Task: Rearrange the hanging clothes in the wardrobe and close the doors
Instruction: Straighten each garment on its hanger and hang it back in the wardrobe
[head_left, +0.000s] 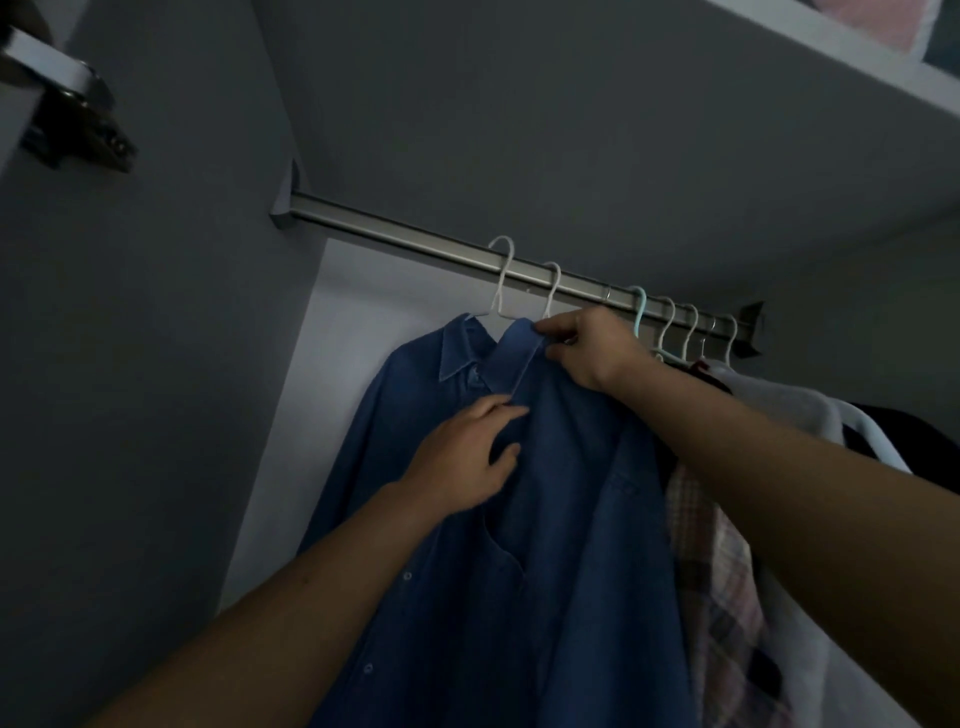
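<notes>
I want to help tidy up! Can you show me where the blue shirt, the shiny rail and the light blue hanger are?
blue shirt (571, 519): head view, on its front panel.
shiny rail (395, 228): head view, on its bare left stretch.
light blue hanger (642, 306): head view, on its hook at the rail.

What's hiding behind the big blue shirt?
Behind the front blue shirt hangs another blue shirt on a white hanger; only its collar and shoulder show. Beyond it is the pale back wall. Its lower part is covered.
</notes>
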